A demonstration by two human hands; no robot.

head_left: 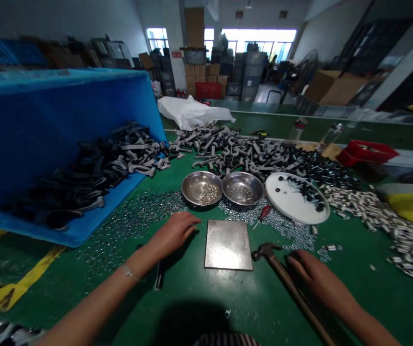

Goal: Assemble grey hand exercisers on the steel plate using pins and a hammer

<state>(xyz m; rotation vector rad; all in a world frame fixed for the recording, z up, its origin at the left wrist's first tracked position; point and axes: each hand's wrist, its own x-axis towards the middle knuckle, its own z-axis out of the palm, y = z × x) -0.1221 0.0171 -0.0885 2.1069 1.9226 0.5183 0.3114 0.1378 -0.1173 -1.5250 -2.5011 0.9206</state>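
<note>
Head view: you are working over a green tabletop (260, 307).
Blue bin: it is lying on its side at your left, holding dark and grey curved parts.
Curved parts: a long heap of them (242, 151) is spreading behind the bowls.
White lid: this round piece (281, 199) is sitting to the right of the bowls, carrying black-headed bolts.
Claw hammer: it (293, 289) is lying with its head just beside the plate, its wooden handle slanting toward you.
Metal plate: this square slab (229, 245) is lying flat in front of you, between your hands.
Left hand: yours (175, 230) is hovering near the plate's left edge, fingers loosely extended, thumb leaving a narrow gap.
Right hand: yours (312, 271) is curving downward just right of the hammer; its palm is facing away, so what it may be holding cannot be told.
Steel bowls: two (193, 185) are standing side by side beyond the plate, containing small metal bits.
Screwdriver: its red handle (265, 211) is pointing away from you.
Metal rings: many (144, 211) are lying scattered beyond your left arm.
</note>
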